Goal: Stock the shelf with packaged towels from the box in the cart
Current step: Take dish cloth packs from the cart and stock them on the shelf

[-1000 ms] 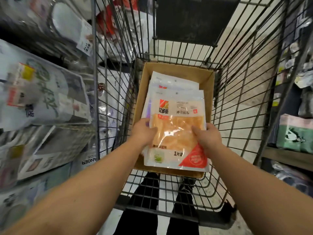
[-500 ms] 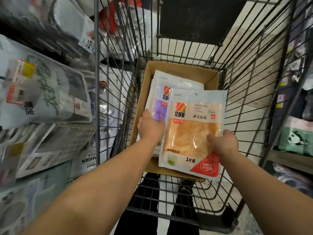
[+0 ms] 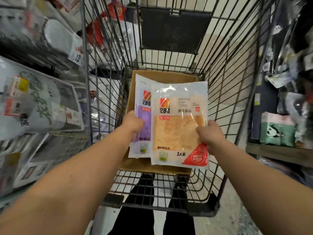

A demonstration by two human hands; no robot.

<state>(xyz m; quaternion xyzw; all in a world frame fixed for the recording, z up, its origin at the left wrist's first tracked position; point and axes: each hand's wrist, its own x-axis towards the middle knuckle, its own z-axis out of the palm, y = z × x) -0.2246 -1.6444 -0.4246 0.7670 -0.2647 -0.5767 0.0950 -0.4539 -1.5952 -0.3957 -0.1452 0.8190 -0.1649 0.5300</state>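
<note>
My right hand (image 3: 210, 134) pinches the right edge of an orange dish towel packet (image 3: 179, 126), thumb on its face, lifting it clear for shelving. My left hand (image 3: 133, 123) curls around the left edge of a purple towel packet (image 3: 142, 122) behind it. Both hover over the cardboard box (image 3: 169, 77) in the wire cart (image 3: 162, 185). Stocked shelves (image 3: 277, 150) flank the cart.

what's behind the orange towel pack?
The purple towel pack, gripped by the left hand, overlaps behind the orange towel pack in the right hand. Below: cardboard box. Its contents are covered.
</note>
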